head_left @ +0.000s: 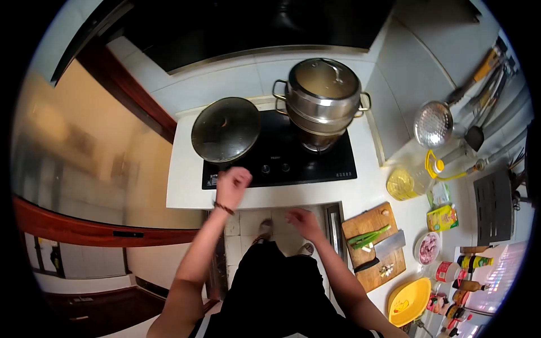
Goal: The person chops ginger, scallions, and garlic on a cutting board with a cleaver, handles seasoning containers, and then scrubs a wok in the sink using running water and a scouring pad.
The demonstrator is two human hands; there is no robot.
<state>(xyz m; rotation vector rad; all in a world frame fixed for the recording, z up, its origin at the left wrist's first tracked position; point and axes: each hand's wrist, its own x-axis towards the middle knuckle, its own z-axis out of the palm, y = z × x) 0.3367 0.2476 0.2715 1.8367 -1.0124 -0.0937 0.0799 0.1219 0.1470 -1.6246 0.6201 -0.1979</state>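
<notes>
Black clothing fills the near foreground, with a bare forearm reaching out on either side of it. Leftmost on the cooktop, a broad pan sits under a glass lid. Just at its near edge is the left grip, fingers curled in; whether they pinch the pan's handle, hidden from view, I cannot tell. Right grip hangs over the floor, fingers loosely bent and apart, with nothing visible in them. Beyond it, a lidded steel pot stands on the rear of the cooktop.

Farther right on the tabletop, a cutting board carries long green stalks, a cleaver and small pale chopped bits. Next come an oil bottle, a yellow basin and a bowl of pink meat.

Judging by this, some cutting is done and both vessels are covered; the stalks look largely uncut, and the meat remains in its bowl. How cooked the covered contents are, I cannot tell.
</notes>
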